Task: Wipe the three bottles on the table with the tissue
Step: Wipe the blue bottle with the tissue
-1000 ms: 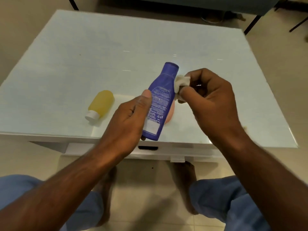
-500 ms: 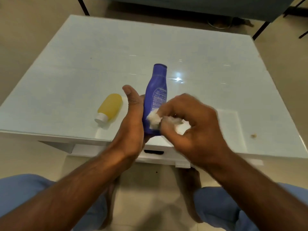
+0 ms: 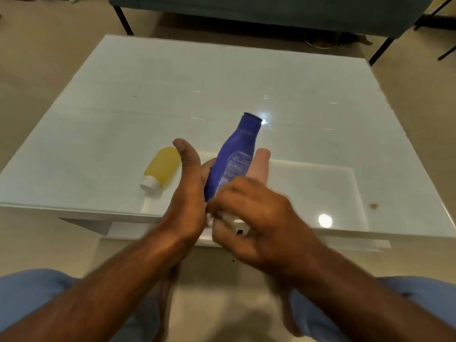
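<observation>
My left hand [image 3: 188, 193] holds a blue bottle [image 3: 234, 154] tilted over the near edge of the table, cap end pointing away from me. My right hand [image 3: 249, 218] is closed on a white tissue [image 3: 209, 219], pressed against the bottle's lower end; only a small bit of tissue shows. A yellow bottle [image 3: 162, 167] with a white cap lies on its side on the table to the left. A pink bottle [image 3: 259, 164] lies behind the blue one, mostly hidden by it.
The white glass-topped table [image 3: 246, 82] has a drawer front under its near edge. A small crumb [image 3: 374, 205] sits near the right front. A dark sofa on thin legs [image 3: 271, 11] stands beyond the table. My knees are below.
My right hand has slid the tissue from the bottle's neck down its body to its lower end. The bottle stays in my left hand.
</observation>
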Action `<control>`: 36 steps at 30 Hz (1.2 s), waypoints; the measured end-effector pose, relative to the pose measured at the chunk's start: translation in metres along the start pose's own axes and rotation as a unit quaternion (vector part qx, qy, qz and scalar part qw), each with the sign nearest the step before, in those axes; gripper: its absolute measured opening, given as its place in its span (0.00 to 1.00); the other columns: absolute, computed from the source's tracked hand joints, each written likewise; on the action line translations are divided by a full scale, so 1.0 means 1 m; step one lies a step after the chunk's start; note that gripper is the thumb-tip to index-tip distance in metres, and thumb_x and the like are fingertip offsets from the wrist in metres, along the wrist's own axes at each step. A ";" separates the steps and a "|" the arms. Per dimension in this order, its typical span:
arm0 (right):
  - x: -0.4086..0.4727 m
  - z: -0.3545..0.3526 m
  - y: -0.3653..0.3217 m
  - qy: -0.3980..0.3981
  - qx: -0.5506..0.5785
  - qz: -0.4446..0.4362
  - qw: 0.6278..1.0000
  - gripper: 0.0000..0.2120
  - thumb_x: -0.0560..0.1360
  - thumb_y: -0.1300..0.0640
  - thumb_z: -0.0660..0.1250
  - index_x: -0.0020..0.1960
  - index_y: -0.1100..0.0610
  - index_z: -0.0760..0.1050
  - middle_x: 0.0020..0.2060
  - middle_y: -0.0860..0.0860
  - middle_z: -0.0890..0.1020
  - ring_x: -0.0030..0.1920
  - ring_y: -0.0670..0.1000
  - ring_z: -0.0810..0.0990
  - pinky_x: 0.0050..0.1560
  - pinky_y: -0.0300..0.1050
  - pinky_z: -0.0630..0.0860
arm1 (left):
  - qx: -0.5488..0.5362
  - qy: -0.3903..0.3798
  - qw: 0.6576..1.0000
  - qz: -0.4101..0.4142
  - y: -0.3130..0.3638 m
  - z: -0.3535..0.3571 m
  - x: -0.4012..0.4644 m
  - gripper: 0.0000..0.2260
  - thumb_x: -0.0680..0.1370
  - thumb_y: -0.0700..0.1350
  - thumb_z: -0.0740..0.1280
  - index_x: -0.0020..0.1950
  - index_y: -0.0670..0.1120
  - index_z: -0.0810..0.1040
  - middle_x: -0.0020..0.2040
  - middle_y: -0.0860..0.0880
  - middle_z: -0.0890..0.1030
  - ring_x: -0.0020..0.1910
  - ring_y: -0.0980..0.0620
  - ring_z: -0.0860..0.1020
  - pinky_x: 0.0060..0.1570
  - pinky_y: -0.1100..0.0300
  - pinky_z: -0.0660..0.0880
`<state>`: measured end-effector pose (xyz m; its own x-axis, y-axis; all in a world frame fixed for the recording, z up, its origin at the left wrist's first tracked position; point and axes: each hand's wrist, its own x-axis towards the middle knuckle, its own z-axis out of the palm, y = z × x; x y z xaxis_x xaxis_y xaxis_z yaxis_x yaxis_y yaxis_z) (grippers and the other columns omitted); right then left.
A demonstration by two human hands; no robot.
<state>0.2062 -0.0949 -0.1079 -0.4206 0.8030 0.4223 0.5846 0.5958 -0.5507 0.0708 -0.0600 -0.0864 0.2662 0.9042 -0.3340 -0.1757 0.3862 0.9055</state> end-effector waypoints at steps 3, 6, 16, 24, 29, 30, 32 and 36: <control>0.011 -0.023 0.025 0.112 0.007 0.089 0.990 0.08 0.77 0.54 0.75 0.52 0.56 0.81 0.48 0.45 0.82 0.48 0.41 0.78 0.51 0.35 0.77 | -0.024 -0.024 0.999 0.012 0.003 -0.002 0.005 0.40 0.76 0.70 0.36 0.48 0.51 0.84 0.44 0.36 0.83 0.38 0.38 0.81 0.39 0.50 0.82; 0.011 -0.029 0.033 0.115 0.048 0.176 0.977 0.07 0.78 0.54 0.75 0.51 0.54 0.79 0.47 0.46 0.82 0.48 0.44 0.81 0.45 0.30 0.77 | -0.002 -0.010 1.000 0.024 -0.004 -0.003 0.005 0.34 0.80 0.67 0.42 0.49 0.50 0.84 0.39 0.42 0.83 0.34 0.45 0.79 0.37 0.54 0.79; 0.021 -0.044 0.025 0.201 0.230 0.295 0.905 0.04 0.78 0.58 0.75 0.47 0.57 0.81 0.39 0.47 0.84 0.38 0.43 0.82 0.41 0.37 0.80 | 0.038 -0.009 0.999 -0.017 -0.001 -0.007 0.009 0.13 0.78 0.47 0.69 0.61 0.45 0.79 0.52 0.47 0.86 0.48 0.50 0.84 0.50 0.54 0.82; 0.016 -0.025 0.014 0.095 0.219 0.224 0.945 0.04 0.77 0.62 0.76 0.48 0.55 0.83 0.44 0.47 0.85 0.46 0.50 0.85 0.43 0.43 0.83 | -0.137 0.008 0.985 -0.100 -0.003 -0.002 0.005 0.29 0.80 0.66 0.54 0.65 0.46 0.79 0.57 0.39 0.84 0.53 0.40 0.83 0.58 0.41 0.79; 0.017 -0.030 0.025 0.143 0.068 0.189 0.969 0.04 0.78 0.55 0.75 0.50 0.55 0.82 0.47 0.48 0.84 0.48 0.47 0.83 0.44 0.35 0.79 | 0.005 0.011 0.997 -0.081 -0.010 0.001 0.005 0.28 0.81 0.65 0.49 0.56 0.47 0.81 0.45 0.42 0.86 0.41 0.45 0.84 0.46 0.49 0.82; 0.018 -0.033 0.028 0.163 0.054 0.197 0.965 0.06 0.79 0.54 0.75 0.51 0.56 0.82 0.47 0.47 0.84 0.48 0.46 0.83 0.44 0.33 0.78 | 0.008 0.003 0.996 -0.084 -0.011 0.003 0.003 0.28 0.82 0.64 0.50 0.56 0.46 0.81 0.44 0.43 0.86 0.39 0.47 0.83 0.44 0.50 0.82; 0.017 -0.033 0.028 0.164 0.057 0.169 0.970 0.04 0.78 0.59 0.76 0.50 0.58 0.83 0.47 0.48 0.84 0.47 0.46 0.83 0.45 0.36 0.80 | -0.023 0.009 0.996 -0.088 -0.011 0.003 0.003 0.27 0.82 0.63 0.51 0.56 0.45 0.81 0.44 0.42 0.86 0.39 0.46 0.83 0.42 0.52 0.82; 0.002 -0.008 0.003 -0.008 0.068 0.019 0.997 0.04 0.74 0.61 0.73 0.49 0.58 0.84 0.46 0.47 0.83 0.47 0.47 0.81 0.55 0.61 0.79 | -0.095 0.059 0.991 -0.074 -0.002 -0.007 0.008 0.25 0.83 0.63 0.53 0.56 0.47 0.83 0.50 0.46 0.87 0.47 0.47 0.85 0.50 0.52 0.81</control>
<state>0.2130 -0.0917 -0.1033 -0.4119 0.8248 0.3873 0.5018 0.5601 -0.6592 0.0664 -0.0523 -0.0929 0.1910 0.8455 -0.4986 -0.3213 0.5338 0.7822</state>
